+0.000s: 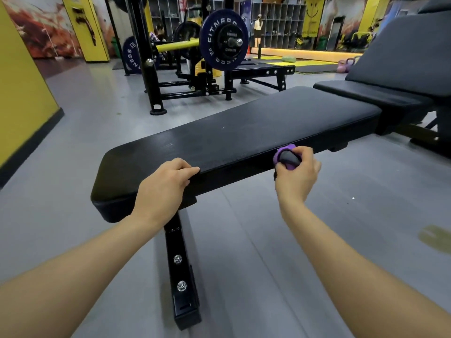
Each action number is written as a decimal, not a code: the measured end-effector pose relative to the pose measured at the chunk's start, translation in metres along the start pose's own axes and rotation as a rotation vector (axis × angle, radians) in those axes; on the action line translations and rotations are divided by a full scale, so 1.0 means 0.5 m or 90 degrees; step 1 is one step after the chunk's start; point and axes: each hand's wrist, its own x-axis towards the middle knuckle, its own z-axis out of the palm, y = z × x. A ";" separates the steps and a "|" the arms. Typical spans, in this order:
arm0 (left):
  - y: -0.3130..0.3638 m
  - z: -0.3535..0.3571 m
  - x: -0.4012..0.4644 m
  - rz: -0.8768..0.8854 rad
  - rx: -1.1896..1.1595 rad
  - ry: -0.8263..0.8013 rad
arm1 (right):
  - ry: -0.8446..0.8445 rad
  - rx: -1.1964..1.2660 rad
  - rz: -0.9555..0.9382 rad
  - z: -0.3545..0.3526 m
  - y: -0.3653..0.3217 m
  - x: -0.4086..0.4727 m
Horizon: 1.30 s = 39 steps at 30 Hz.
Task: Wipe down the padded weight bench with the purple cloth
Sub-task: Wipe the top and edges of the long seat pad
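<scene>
The purple cloth [284, 157] is bunched in the right hand [296, 173], fingers curled round it, pressed against the near side edge of the black bench [244, 137]. The left hand [163, 186] rests on that edge, fingers bent over the pad. Grey floor [317, 240] lies beneath.

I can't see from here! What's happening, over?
Left hand resting on black padded bench. Right hand gripping bunched purple cloth at bench's near edge. Nothing blocking.
</scene>
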 end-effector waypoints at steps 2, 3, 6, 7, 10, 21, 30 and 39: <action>-0.016 -0.007 -0.016 -0.016 -0.003 0.009 | 0.006 -0.015 -0.013 0.019 0.000 -0.016; -0.025 -0.010 -0.024 -0.021 -0.003 0.013 | 0.004 -0.013 -0.028 0.034 -0.001 -0.039; -0.050 -0.014 -0.043 -0.029 0.001 0.023 | -0.058 0.010 -0.109 0.089 -0.006 -0.144; -0.056 -0.013 -0.047 -0.027 0.007 0.028 | -0.103 0.005 -0.150 0.106 -0.006 -0.183; -0.062 -0.014 -0.059 -0.033 0.009 0.037 | -0.222 -0.033 -0.244 0.118 -0.005 -0.245; -0.174 -0.055 -0.134 -0.168 -0.020 0.061 | -0.011 -0.014 -0.096 0.138 -0.018 -0.220; -0.205 -0.057 -0.155 -0.250 -0.083 0.086 | -0.251 -0.053 -0.292 0.139 -0.021 -0.298; -0.249 -0.064 -0.172 -0.298 -0.131 0.088 | -0.069 -0.064 -0.177 0.192 -0.029 -0.336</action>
